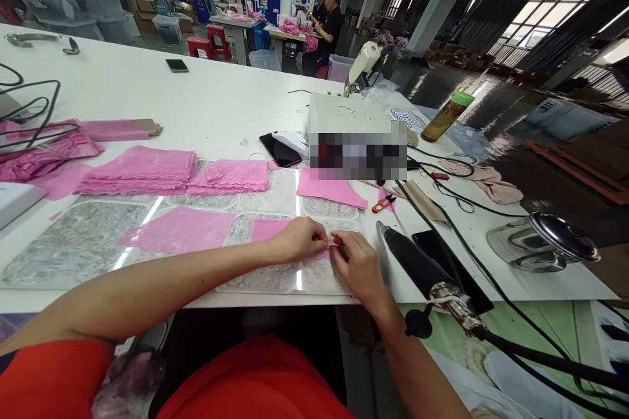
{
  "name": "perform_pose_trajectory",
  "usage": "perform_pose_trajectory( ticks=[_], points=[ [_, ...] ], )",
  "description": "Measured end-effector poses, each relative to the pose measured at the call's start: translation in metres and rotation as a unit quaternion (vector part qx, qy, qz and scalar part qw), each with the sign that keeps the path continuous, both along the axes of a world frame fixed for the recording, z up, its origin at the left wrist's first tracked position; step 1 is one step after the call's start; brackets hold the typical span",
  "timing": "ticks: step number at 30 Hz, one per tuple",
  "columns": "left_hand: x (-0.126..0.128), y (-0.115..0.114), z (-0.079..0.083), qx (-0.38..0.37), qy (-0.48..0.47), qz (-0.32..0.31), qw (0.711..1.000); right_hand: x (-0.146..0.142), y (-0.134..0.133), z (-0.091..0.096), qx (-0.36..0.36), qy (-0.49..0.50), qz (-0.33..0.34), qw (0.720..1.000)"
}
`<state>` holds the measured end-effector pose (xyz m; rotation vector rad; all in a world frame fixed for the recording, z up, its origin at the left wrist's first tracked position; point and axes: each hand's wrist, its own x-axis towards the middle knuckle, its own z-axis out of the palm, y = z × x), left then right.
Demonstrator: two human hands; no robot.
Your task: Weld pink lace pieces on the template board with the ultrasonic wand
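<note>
My left hand (301, 240) and my right hand (357, 264) meet over a small pink fabric piece (268, 229) lying on a lace-patterned sheet (78, 245) at the table's near edge. Both hands pinch the piece's right end, fingers pressed together. A larger pink lace piece (179, 229) lies flat to the left. Stacks of pink lace pieces (142, 170) (230, 177) sit behind it. Another flat pink piece (329, 188) lies beyond my hands.
A black hot-air tool (417, 265) with a cable lies right of my hands, near small orange snips (383, 203). Also here are a white box (351, 127), black phones (280, 150), a metal lidded pot (540, 242) and a bottle (445, 116). People sew at machines far back (327, 19).
</note>
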<state>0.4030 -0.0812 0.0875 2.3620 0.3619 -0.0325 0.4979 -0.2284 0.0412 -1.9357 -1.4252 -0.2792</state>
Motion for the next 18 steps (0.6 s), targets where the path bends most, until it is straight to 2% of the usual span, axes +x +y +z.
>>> perform_pose_trajectory(
  ticks=[5, 11, 18],
  points=[
    [0.0032, 0.0032, -0.0022, -0.066, 0.005, 0.032, 0.997, 0.0004, -0.0011, 0.0016, 0.001, 0.02, -0.004, 1.0],
    [0.0029, 0.0078, -0.001, -0.143, 0.004, 0.037, 0.989, 0.0022, -0.0058, 0.0016, -0.003, 0.034, -0.006, 0.999],
    [0.0025, 0.0084, -0.0025, -0.198, -0.01, 0.046, 0.979, 0.0039, -0.0072, 0.0009, -0.003, 0.022, 0.004, 1.0]
  ],
)
